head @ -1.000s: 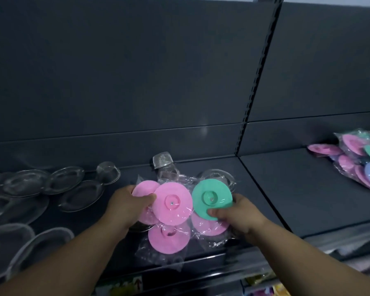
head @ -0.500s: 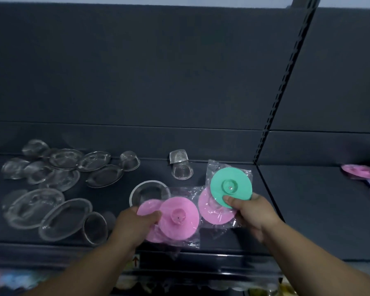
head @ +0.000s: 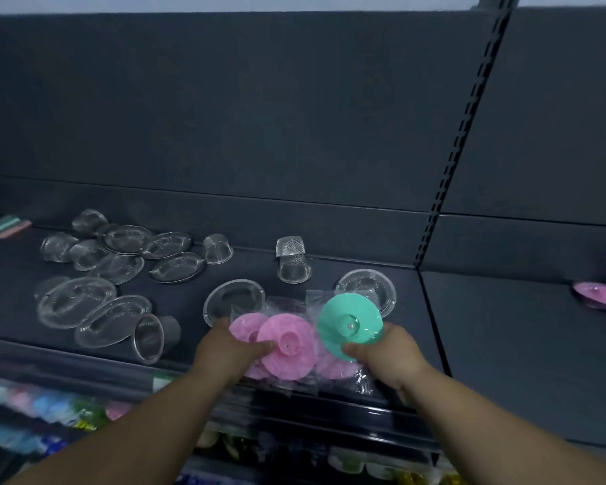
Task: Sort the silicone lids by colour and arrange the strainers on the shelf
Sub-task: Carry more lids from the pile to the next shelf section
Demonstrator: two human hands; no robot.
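My left hand (head: 224, 351) grips pink silicone lids (head: 287, 344) in clear wrappers, thumb on the front one. My right hand (head: 385, 355) pinches a green lid (head: 347, 323) by its lower edge, with another pink lid (head: 333, 367) in plastic under it. Both hands hover over the front of the dark shelf (head: 382, 383). Several wire-mesh strainers (head: 119, 267) lie scattered on the left half of the shelf, with a cup-shaped one (head: 151, 337) on its side near the front edge. Two round strainers (head: 231, 299) lie just behind the lids.
A small mesh cup (head: 291, 253) leans at the shelf's back wall. More pink lids (head: 602, 295) lie on the neighbouring shelf bay at the far right. A slotted upright (head: 462, 124) divides the bays. Packaged goods (head: 49, 411) fill the shelf below.
The view has swung left and down, showing more strainers. Both hands have kept their lids and drawn them slightly toward the shelf's front edge.
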